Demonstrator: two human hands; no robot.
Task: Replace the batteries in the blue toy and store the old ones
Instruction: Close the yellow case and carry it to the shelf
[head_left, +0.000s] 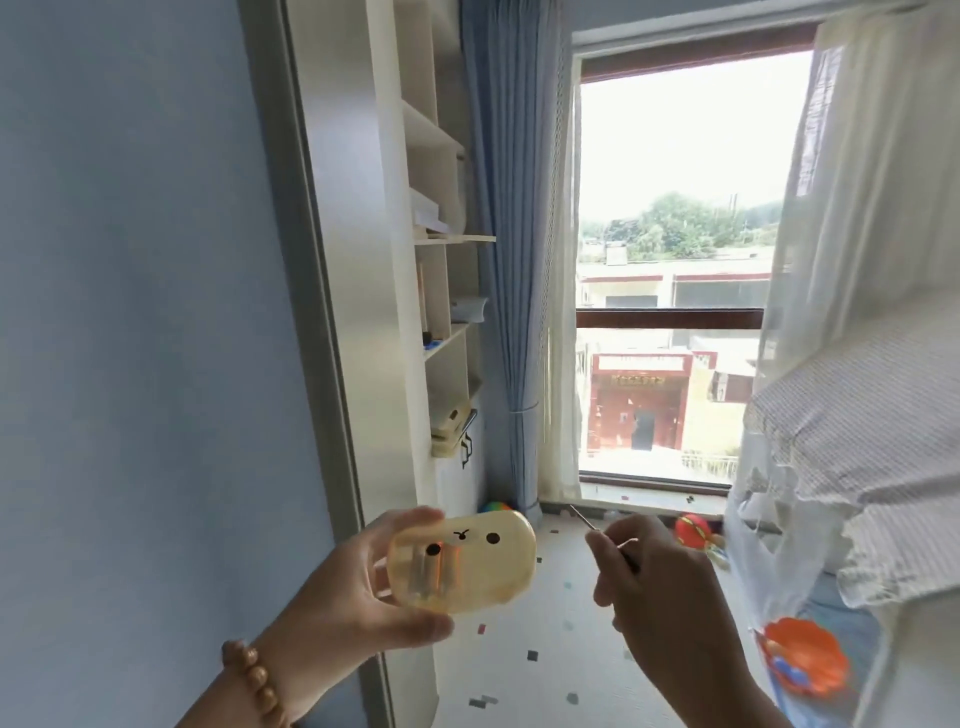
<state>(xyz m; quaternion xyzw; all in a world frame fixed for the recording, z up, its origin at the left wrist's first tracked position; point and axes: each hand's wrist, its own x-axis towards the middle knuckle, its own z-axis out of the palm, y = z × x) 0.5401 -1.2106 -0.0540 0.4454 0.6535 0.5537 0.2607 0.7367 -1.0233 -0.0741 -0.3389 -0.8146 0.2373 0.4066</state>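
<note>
- Left hand (358, 587), low in view at 7 o'clock, grasps a clear yellow case (467, 561). The thumb is under its near edge and the fingers wrap its far end. The face print points at the camera.
- Pale cylinders (431, 574) show through the case wall on the side toward the palm. They are likely batteries, though old or new cannot be told.
- Right hand (654, 603), at 5 o'clock and well apart from the case, pinches a thin metal tool (582, 517). Its tip points toward 10 o'clock, at open air.
- Blue toy: not plainly seen. An orange-and-blue thing (802, 657) behind netting (779, 519) at 4 o'clock may be it; cannot tell.
- Both hands are held up over the floor (545, 649), with no surface under them. A red toy (693, 530) lies on the floor at 1 o'clock of the right hand.
- Judged step: getting the case open or sorted while the tool is in hand.
- To do it well:
  - Put the tool down first, so the right hand can work the lid.
  - Keep the case level, as loose cells would roll out over the floor.
  - Shift the left fingers off the seam before prying.
  - Keep the tool tip turned away from the left palm.
- Risk: the smooth shell, held only at one end, could twist out when the lid gives.
</note>
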